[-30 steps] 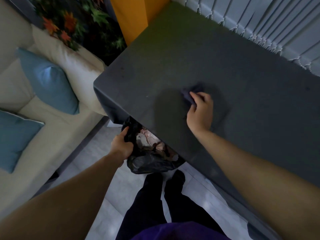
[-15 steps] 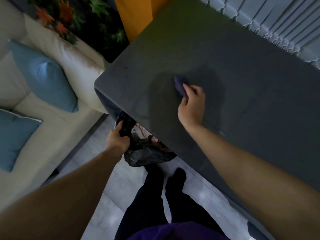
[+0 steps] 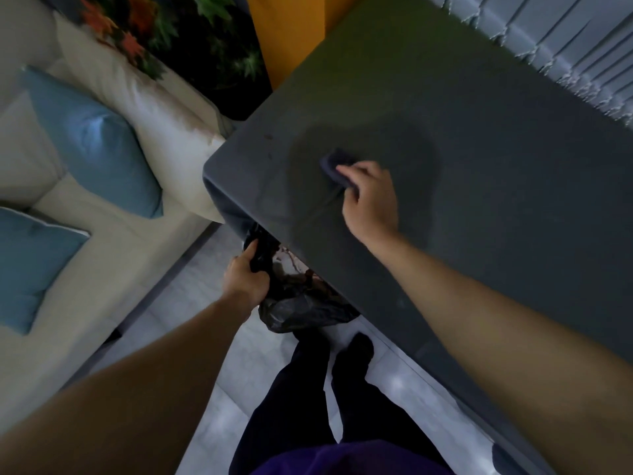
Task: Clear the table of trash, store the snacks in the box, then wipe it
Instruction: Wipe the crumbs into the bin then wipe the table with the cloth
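A dark grey table (image 3: 479,166) fills the right half of the view. My right hand (image 3: 371,200) presses a small dark blue cloth (image 3: 334,164) onto the tabletop near its left corner, fingers curled over the cloth. Just below the table's near edge, my left hand (image 3: 245,279) grips the rim of a black trash bag (image 3: 301,306). The bag hangs open, with crumpled trash inside; the table hides part of it.
A cream sofa (image 3: 102,241) with two blue cushions (image 3: 92,142) stands to the left. A plant with orange leaves (image 3: 164,32) and an orange panel (image 3: 287,32) are behind the table's corner. Vertical blinds (image 3: 565,39) run along the table's far side. My legs stand on the pale floor (image 3: 212,399).
My right hand has slid the cloth leftward across the tabletop toward the corner. My left hand keeps its grip on the bag under the table edge.
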Available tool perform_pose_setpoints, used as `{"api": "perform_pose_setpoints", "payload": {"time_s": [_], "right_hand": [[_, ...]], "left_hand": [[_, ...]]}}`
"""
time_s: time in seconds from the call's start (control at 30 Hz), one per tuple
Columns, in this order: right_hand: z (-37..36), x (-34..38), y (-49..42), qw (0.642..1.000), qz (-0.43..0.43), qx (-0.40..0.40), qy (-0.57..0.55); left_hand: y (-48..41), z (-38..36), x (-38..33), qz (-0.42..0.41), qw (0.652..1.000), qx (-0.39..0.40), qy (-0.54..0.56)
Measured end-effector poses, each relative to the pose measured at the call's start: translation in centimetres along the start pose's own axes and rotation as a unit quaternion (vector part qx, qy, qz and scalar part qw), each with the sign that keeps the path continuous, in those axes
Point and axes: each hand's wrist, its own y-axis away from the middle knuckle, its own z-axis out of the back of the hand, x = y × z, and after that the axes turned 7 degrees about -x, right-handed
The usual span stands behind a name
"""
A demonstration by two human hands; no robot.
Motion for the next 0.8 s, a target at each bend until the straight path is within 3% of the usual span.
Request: {"api": "perform_pose_setpoints", "payload": {"time_s": [0.13,0.2,0.3,0.37,0.4,0.5,0.63,0.7,0.8], "right_hand": [[-0.1,1.1,3.7,0.969,0.181,0.158,-0.049],[0.5,1.2,4.9,0.949,0.221,0.203,-0.092],[1.2,-0.2,4.0,0.982,0.097,0.095,-0.13],[1.4,-1.2,3.3,0.995,0.014,0.007,-0.1],[1.5,-1.2,3.4,0.996,0.006,0.002,-0.085],[1.5,-0.1,6.7,0.987,0.096,0.102,-0.074],[2.9,0.5,11.6,0.945,0.185,0.24,-0.123],[3.7,-0.3,11.4,0.952,0.169,0.211,-0.14],[5.0,-2.5,8.9,0.992,0.073,0.038,-0.093]], "left_hand": [[0.2,-0.1,0.4,0.0,1.0,0.016,0.007],[0.4,-0.1,0.5,-0.013,1.0,0.01,0.003],[0.9,-0.3,0.7,-0.02,1.0,0.003,0.001],[1.3,-0.5,0.8,-0.022,1.0,0.005,-0.004],[1.6,-0.6,0.8,-0.02,1.0,0.008,-0.006],[2.4,-0.8,1.1,-0.017,1.0,0.008,-0.005],[3.6,-1.0,1.8,-0.017,1.0,0.01,-0.004],[4.4,-1.2,1.9,-0.014,1.0,0.007,-0.004],[5.3,-1.8,2.3,-0.008,1.0,0.007,0.001]]}}
